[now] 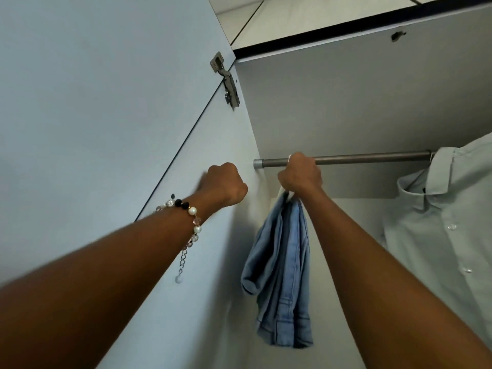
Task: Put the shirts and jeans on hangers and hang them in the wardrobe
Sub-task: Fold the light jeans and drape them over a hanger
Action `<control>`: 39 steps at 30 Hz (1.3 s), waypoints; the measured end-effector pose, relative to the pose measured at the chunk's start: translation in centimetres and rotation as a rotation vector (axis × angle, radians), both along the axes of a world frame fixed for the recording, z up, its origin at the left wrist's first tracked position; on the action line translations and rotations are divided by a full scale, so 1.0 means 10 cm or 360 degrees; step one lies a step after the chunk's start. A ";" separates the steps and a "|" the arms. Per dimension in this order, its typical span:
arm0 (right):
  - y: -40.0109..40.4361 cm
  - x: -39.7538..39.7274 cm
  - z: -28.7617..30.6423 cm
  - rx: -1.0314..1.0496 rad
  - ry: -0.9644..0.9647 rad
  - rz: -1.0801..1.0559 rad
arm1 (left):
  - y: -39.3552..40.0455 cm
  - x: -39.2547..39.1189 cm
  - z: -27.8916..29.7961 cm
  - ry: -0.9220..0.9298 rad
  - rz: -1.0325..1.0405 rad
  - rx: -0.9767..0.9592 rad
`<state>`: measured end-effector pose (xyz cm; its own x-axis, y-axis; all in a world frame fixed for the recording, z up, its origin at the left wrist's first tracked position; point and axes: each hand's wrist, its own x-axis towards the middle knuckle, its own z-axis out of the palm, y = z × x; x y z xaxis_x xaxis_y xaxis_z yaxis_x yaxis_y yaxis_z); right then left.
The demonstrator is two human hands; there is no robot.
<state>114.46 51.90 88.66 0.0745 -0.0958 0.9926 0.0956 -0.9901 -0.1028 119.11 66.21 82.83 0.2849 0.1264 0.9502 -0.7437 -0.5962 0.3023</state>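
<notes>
Folded light-blue jeans (282, 275) hang from a white hanger (284, 193), of which only small bits show above and below my fist. My right hand (300, 173) grips that hanger right at the grey wardrobe rail (372, 157), near the rail's left end. My left hand (226, 185), with a beaded bracelet on its wrist, is raised against the wardrobe's left side panel (247, 134). Its fingers are hidden behind the back of the hand. A pale green shirt (447, 209) hangs from the rail at the right.
The open wardrobe door (106, 102) stands at the left, joined by a metal hinge (227, 83). The wardrobe's top panel (372, 83) lies just above the rail. A bare stretch of rail runs between my right hand and the shirt.
</notes>
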 end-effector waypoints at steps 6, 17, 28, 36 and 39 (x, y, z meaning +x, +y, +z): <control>-0.05 -0.20 -0.07 -0.0029 -0.0050 0.0610 | -0.02 -0.13 -0.20 0.0159 -0.0585 -0.0008; -0.03 -0.79 -0.93 -0.0176 0.0309 0.0539 | -0.02 -0.69 -0.92 0.0485 -0.0875 0.0144; -0.47 -2.61 -2.59 0.0308 0.0426 0.0309 | -0.71 -1.91 -2.18 0.0711 -0.1499 0.0088; -0.89 -4.70 -4.05 0.0829 0.0258 0.0076 | -1.66 -3.77 -3.50 0.0924 -0.2124 0.0296; -1.03 -5.69 -4.60 0.0983 0.0281 -0.0169 | -2.07 -4.67 -4.05 0.1112 -0.2420 0.0430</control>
<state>57.57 41.60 42.67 0.1899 -0.6608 0.7261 -0.0700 -0.7468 -0.6614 72.38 45.52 42.36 0.3307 -0.7693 0.5466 -0.4288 0.3934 0.8132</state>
